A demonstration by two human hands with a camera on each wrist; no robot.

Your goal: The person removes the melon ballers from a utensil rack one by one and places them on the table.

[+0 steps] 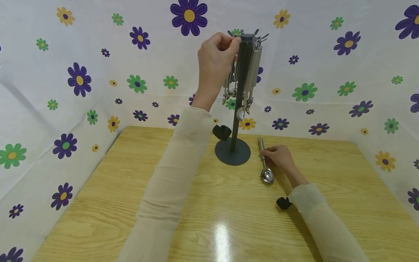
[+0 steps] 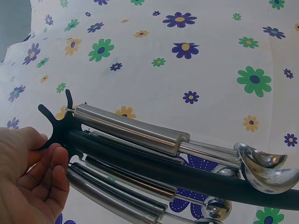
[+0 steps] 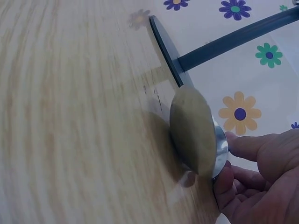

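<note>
Left hand (image 1: 216, 51) pinches a tall rack (image 1: 235, 127), right hand (image 1: 279, 157) grips a scoop (image 1: 267, 175), and a sideways tug could topple the rack.

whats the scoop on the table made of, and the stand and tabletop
Scoop: looks like polished metal, perhaps stainless steel; its bowl shows mirror-like highlights.
Stand: dark grey, fairly matte, maybe painted metal, though plastic is possible.
Tabletop: yellowish wood grain, glossy glare; real wood or laminate, can't tell.
</note>
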